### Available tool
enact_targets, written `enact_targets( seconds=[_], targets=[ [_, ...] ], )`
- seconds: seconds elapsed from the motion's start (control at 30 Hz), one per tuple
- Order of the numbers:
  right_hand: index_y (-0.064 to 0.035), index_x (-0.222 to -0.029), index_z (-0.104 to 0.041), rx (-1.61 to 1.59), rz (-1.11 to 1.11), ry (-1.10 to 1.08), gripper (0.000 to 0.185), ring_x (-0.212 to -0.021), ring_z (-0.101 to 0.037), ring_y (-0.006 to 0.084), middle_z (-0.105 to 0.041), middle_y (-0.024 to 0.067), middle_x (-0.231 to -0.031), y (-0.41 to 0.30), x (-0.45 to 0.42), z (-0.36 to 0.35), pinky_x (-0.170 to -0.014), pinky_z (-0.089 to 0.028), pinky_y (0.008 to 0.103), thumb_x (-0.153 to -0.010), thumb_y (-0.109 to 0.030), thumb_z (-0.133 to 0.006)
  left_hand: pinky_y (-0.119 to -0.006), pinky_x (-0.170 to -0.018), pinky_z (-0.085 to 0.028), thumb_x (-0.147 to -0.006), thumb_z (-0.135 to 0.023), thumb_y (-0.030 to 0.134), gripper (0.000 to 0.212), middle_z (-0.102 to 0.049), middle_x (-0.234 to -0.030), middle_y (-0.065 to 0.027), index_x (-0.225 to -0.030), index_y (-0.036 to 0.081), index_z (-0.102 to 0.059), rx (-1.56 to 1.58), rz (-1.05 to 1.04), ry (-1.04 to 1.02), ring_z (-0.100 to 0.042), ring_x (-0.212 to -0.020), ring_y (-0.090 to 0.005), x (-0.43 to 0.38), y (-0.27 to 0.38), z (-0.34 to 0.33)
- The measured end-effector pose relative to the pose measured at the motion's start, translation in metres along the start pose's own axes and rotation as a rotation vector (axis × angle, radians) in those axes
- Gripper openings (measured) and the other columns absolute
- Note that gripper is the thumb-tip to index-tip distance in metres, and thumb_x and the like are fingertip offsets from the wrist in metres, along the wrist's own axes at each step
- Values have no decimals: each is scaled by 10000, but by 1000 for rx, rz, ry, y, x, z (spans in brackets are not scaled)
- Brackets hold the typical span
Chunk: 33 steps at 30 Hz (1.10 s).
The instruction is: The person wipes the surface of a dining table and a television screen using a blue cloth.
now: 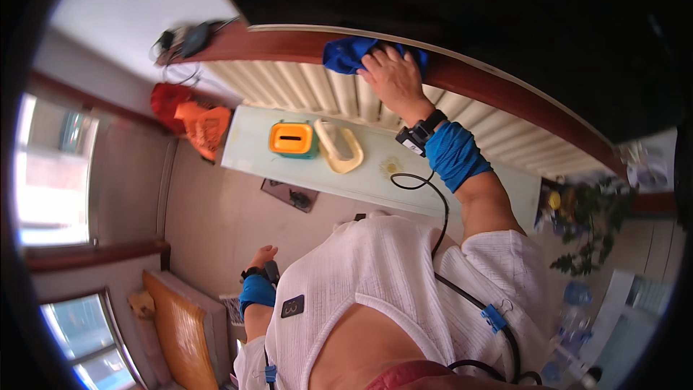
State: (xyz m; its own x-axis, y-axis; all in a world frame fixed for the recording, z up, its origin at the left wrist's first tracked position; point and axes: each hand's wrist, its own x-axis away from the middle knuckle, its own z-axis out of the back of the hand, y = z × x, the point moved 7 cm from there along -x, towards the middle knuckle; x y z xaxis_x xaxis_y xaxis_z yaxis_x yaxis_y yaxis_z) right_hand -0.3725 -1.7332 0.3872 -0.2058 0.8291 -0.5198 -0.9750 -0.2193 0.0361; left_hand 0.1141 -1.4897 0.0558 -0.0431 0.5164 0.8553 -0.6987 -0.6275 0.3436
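Observation:
My right hand (pixel 395 78) lies over a crumpled blue cloth (pixel 349 55), its fingers bent on the fabric. The cloth rests on a long red-brown wooden ledge (pixel 281 46) above a cream ribbed radiator (pixel 303 84), along the edge of a large black surface (pixel 433 0). My left hand (pixel 265 254) hangs low at my left side, away from the ledge, with nothing visible in it. Both wrists carry a black strapped device and a blue sleeve band.
Below the radiator, a pale glass-topped bench (pixel 249 141) bears a green box with an orange lid (pixel 291 138) and a cream plastic tray (pixel 344 157). Cables and a dark device (pixel 196 39) lie at the ledge's left end. A leafy plant (pixel 587 222) stands right; an orange bag (pixel 203 124) hangs left.

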Motion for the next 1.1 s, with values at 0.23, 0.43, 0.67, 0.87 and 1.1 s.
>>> enact_targets(
  seconds=[0.23,0.43,0.67,0.87,1.1],
  targets=[
    [-124,-883,-563,163,-205,41,232,-1018,-506,187,-597,11,-968,187,131,93,-802,-366,374,-793,-337,-567,-333,-909,-407,-814,-569,295,539,-526,-1176,-216,-1204,-59,-454,-290,-414,-37,-509,-1098,-282,-15,239,-47],
    [-70,-939,-575,377,-546,122,272,-1066,-497,247,-595,82,-1030,310,233,171,-815,-376,463,-842,-317,-518,-345,-858,-431,-816,-598,167,396,-576,-1097,-195,-1153,-21,-510,-403,-974,61,-557,-1016,-307,24,392,-44],
    [-56,-934,-577,660,-863,318,265,-1084,-488,295,-609,97,-1019,398,307,211,-869,-400,435,-857,-278,-455,-352,-819,-451,-814,-554,69,300,-585,-1064,-176,-1112,33,-556,-441,-1436,-41,-564,-984,-331,131,526,-95],
    [-110,-770,-539,299,-667,435,143,-1041,-491,304,-591,50,-912,301,239,148,-770,-375,498,-792,-249,-561,-397,-894,-429,-741,-613,36,309,-568,-1097,-106,-1048,51,-588,-514,-2034,167,-472,-1126,-322,218,598,-164],
    [-96,-927,-597,243,-417,225,230,-1040,-471,232,-584,44,-999,303,244,174,-903,-319,423,-812,-291,-554,-392,-875,-440,-750,-631,123,420,-536,-1148,-94,-1148,52,-516,-690,-2152,254,-450,-1154,-300,263,669,-262]
  ],
)
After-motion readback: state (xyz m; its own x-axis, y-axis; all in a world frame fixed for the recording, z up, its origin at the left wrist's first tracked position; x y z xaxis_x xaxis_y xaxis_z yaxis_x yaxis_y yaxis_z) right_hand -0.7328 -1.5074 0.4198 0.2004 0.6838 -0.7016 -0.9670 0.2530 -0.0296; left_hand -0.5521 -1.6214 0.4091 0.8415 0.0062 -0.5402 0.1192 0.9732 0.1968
